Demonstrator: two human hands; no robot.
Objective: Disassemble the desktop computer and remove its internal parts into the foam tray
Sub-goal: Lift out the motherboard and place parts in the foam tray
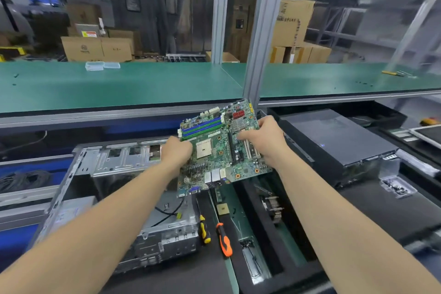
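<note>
Green matting covers the shelf [119,83] beyond my hands, with cardboard boxes [95,48] stacked behind it. I hold the motherboard [219,148] in the air with both hands, tilted, its blue and green memory slots toward the far side. My left hand [176,150] grips its left edge, fingers [185,144] curled over the board beside the white socket. My right hand [265,138] clamps the right edge (thumb on top, near the silver heatsink). Below my left hand lies the opened computer case [114,186], on the counter. Below my right hand sits the black foam tray [296,234], holding a heatsink fan [272,205]. Between case and tray lie an orange-handled screwdriver [224,240] and a yellow-handled one [204,229].
</note>
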